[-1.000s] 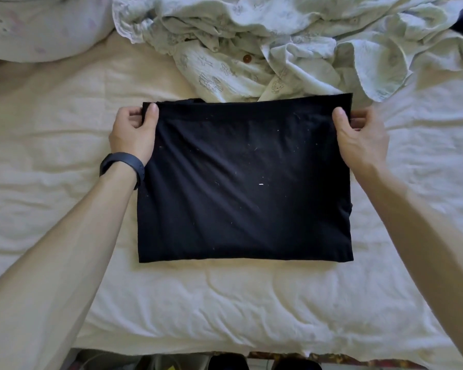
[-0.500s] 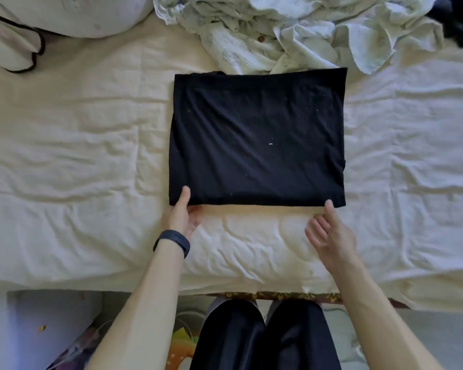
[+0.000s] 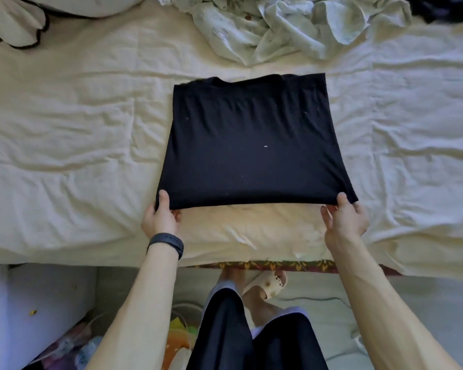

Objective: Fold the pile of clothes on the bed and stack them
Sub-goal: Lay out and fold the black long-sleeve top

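A folded black shirt (image 3: 254,145) lies as a flat rectangle in the middle of the cream bed sheet (image 3: 72,145). Its near edge is lifted off the sheet. My left hand (image 3: 161,216) pinches the near left corner, thumb on top and fingers underneath. My right hand (image 3: 344,220) pinches the near right corner the same way. A crumpled pale green garment (image 3: 286,25) with a brown button lies in a heap beyond the shirt's far edge.
A white pillow with dark piping (image 3: 16,25) sits at the far left. A dark garment (image 3: 444,8) shows at the far right corner. The bed's near edge (image 3: 278,264) runs just past my wrists; my legs, a sandal and floor clutter are below.
Both hands left the shirt's far corners and came to the near ones. They now pinch those corners and have raised the near edge; the shirt sits farther from the green heap.
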